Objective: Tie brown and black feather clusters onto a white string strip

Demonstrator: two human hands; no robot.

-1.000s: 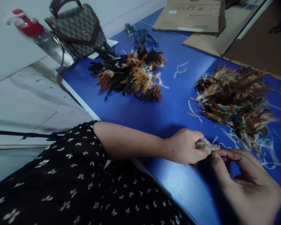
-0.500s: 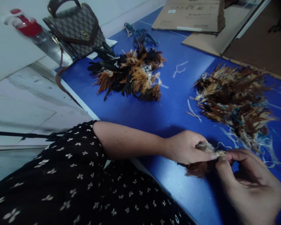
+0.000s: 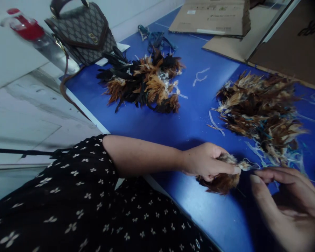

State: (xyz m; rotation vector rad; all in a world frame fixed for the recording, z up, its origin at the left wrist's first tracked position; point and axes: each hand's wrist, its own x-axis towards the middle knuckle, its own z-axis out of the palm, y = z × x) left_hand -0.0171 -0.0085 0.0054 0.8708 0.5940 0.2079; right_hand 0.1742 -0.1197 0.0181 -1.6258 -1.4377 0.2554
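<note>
My left hand (image 3: 208, 162) is closed round a small bundle of brown feathers (image 3: 222, 182) at the near edge of the blue table (image 3: 157, 122); the pale quill ends stick out past its thumb. My right hand (image 3: 286, 199) hovers just right of those ends, thumb and fingers slightly apart, touching no feathers that I can see. A large heap of brown and tan feathers (image 3: 262, 112) lies just beyond both hands. A second heap, black and orange (image 3: 144, 82), lies further back on the left.
A patterned handbag (image 3: 81, 29) and a bottle with a red cap (image 3: 34, 38) sit at the table's far left corner. Flat cardboard (image 3: 217, 15) lies at the back. White thread scraps (image 3: 201, 77) are scattered on the table. Blue cord (image 3: 153, 36) lies behind the black heap.
The right hand has let go of the quill ends and drawn back to the right. More of the brown bundle now shows under the left hand.
</note>
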